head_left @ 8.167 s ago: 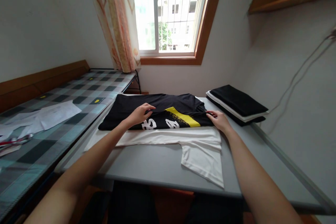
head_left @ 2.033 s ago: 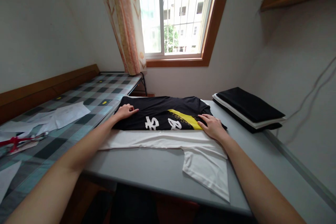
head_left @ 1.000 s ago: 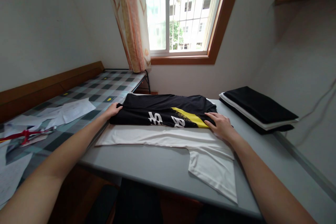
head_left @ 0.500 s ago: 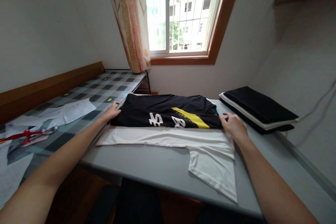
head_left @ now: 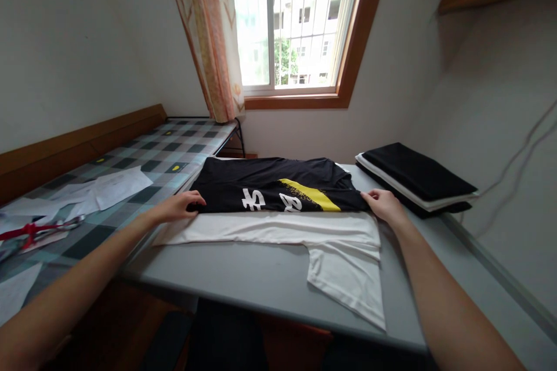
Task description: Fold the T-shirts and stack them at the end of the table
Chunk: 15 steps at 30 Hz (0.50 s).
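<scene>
A black T-shirt with a yellow stripe and white lettering lies folded across the table, its collar end to the right. Beneath its near edge, white T-shirt fabric shows as a strip, with a short sleeve spread toward me at the right. At the black shirt's near left corner, my left hand has its fingers curled onto the cloth. My right hand pinches the opposite near corner by the collar end. Folds hide how the black and white layers join.
A stack of folded black and white clothes sits at the table's right. The grey table adjoins a bed with a checked cover. Papers and a red-handled tool lie on the bed. Ahead is a window.
My left hand has moved from the black shirt's left edge to its near left corner, fingers now curled over the cloth. My right hand has closed more tightly on the right corner.
</scene>
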Each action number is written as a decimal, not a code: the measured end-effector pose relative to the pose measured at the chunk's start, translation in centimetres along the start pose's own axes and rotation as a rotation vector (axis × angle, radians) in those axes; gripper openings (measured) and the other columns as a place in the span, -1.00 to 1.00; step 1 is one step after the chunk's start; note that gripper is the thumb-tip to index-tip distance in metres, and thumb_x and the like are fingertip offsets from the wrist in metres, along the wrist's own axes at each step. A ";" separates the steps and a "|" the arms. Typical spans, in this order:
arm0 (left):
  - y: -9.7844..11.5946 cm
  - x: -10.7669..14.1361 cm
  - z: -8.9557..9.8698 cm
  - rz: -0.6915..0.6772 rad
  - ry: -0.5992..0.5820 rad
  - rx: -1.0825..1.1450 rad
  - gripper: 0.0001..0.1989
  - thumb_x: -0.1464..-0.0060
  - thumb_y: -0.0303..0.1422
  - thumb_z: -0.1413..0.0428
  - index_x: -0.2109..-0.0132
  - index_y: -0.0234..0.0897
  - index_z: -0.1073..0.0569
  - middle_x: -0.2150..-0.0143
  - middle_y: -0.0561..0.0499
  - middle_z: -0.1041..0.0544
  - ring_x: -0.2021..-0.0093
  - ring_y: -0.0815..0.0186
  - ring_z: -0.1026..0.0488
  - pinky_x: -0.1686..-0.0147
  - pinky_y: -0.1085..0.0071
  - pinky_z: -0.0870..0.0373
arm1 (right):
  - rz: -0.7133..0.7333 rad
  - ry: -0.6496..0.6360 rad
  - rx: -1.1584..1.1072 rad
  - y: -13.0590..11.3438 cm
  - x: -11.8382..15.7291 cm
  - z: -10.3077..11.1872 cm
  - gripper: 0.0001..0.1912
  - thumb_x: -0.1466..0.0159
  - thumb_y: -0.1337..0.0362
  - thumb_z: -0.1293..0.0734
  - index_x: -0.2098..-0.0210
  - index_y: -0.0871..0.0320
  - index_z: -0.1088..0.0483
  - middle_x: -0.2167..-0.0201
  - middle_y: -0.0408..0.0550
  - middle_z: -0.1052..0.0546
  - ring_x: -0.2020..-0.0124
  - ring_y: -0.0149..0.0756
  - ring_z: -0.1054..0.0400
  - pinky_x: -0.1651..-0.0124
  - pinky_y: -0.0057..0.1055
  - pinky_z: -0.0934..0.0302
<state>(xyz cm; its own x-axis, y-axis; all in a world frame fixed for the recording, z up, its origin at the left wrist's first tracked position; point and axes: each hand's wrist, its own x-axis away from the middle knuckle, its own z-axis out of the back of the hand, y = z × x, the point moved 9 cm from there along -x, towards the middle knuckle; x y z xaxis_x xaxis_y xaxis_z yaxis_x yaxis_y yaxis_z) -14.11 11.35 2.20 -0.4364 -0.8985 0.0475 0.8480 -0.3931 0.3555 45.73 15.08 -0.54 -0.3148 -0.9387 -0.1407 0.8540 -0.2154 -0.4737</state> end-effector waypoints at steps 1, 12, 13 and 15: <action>0.3 0.4 -0.4 -0.010 -0.022 -0.023 -0.65 0.04 -0.24 -0.12 0.07 -0.15 -0.55 0.08 -0.02 -0.52 0.08 0.21 -0.47 0.00 0.35 -0.37 | -0.014 -0.002 0.027 -0.1 0.2 -0.1 -0.70 -0.18 0.06 -0.25 0.41 0.12 -0.51 0.32 0.07 -0.62 0.25 -0.06 -0.47 0.27 -0.28 -0.20; -0.8 1.9 -0.4 0.029 -0.010 -0.349 -0.57 0.05 -0.43 -0.05 0.00 -0.08 -0.53 0.03 -0.04 -0.53 0.04 0.14 -0.47 -0.03 0.31 -0.32 | -0.003 0.038 0.201 -0.7 1.1 2.0 -0.73 -0.17 0.05 -0.32 0.35 0.10 -0.52 0.33 0.09 -0.60 0.24 -0.03 -0.47 0.21 -0.23 -0.23; -0.7 2.0 -0.4 0.025 0.002 -0.385 -0.56 0.04 -0.45 -0.03 0.00 -0.08 -0.53 0.03 -0.05 -0.53 0.04 0.14 -0.47 -0.03 0.30 -0.32 | 0.007 0.017 0.152 -0.3 0.8 2.1 -0.72 -0.16 0.03 -0.33 0.38 0.11 -0.52 0.35 0.08 -0.60 0.27 -0.06 -0.47 0.25 -0.26 -0.23; -0.7 2.1 -0.4 0.018 0.019 -0.442 -0.56 0.02 -0.46 0.00 0.00 -0.10 -0.53 0.04 -0.06 -0.53 0.04 0.13 -0.47 -0.02 0.28 -0.32 | 0.034 -0.079 0.017 0.3 0.3 1.6 -0.69 -0.14 0.03 -0.34 0.46 0.15 -0.51 0.43 0.05 -0.58 0.36 -0.12 -0.45 0.32 -0.33 -0.22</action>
<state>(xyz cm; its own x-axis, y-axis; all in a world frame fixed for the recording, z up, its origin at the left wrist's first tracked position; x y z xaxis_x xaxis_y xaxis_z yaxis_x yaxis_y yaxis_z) -15.54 9.63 1.69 -0.4187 -0.9076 0.0315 0.9041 -0.4198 -0.0792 46.54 14.28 0.71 -0.2523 -0.9637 -0.0870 0.8706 -0.1868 -0.4551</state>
